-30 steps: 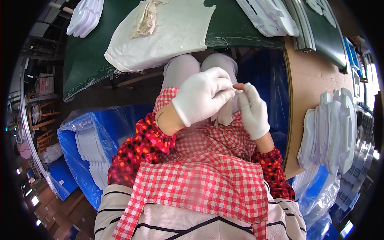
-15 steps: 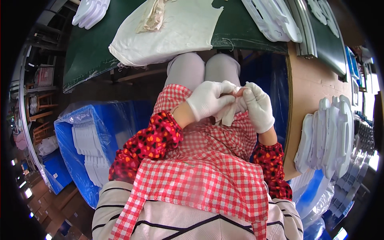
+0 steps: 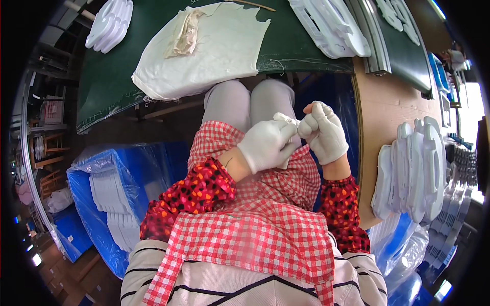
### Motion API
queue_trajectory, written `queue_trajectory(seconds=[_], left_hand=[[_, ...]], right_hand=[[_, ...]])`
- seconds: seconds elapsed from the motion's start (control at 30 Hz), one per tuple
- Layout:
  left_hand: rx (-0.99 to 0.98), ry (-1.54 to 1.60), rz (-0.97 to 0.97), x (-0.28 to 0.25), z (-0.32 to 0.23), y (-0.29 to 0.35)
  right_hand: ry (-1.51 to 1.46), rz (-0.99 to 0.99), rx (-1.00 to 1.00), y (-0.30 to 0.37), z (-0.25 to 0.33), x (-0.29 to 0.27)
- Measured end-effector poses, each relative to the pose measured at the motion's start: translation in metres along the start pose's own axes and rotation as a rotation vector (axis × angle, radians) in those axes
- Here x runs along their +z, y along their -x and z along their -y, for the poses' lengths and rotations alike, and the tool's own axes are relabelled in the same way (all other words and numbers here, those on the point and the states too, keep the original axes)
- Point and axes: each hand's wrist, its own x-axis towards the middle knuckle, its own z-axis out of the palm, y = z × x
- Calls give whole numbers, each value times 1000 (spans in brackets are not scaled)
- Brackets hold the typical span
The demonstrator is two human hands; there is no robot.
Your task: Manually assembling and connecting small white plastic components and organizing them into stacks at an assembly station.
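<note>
Both my hands wear white gloves and meet above my lap, over the red checked apron (image 3: 260,232). My left hand (image 3: 268,145) is closed in a pinch, with a bit of white cloth (image 3: 286,162) showing under its fingers. Close against its fingertips is my right hand (image 3: 325,135), its fingers curled. A bare fingertip (image 3: 308,108) shows at the upper left of the right hand, uncovered by the glove. What lies between the pinched fingers of the right hand is hidden.
Ahead stands a green table (image 3: 109,76) with a white cloth sheet (image 3: 214,56) and white plastic parts (image 3: 329,25). More white parts (image 3: 411,171) stand on a brown board (image 3: 375,112) at right. A blue plastic-lined bin (image 3: 84,188) at left holds white pieces.
The bare fingertip has moved up, away from the left hand's fingers. The right hand's fingers have curled in more. The hanging white cloth is now mostly hidden. The whole view has shifted slightly.
</note>
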Motion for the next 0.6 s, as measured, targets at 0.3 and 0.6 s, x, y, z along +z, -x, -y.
queue_trajectory(seconds=[0.3, 0.6], left_hand=[[-442, 510, 106, -17, -1, -6], [-816, 1137, 147, -21, 24, 3]], right_hand=[[198, 35, -31, 20, 1, -21], [102, 120, 271, 50, -39, -38]])
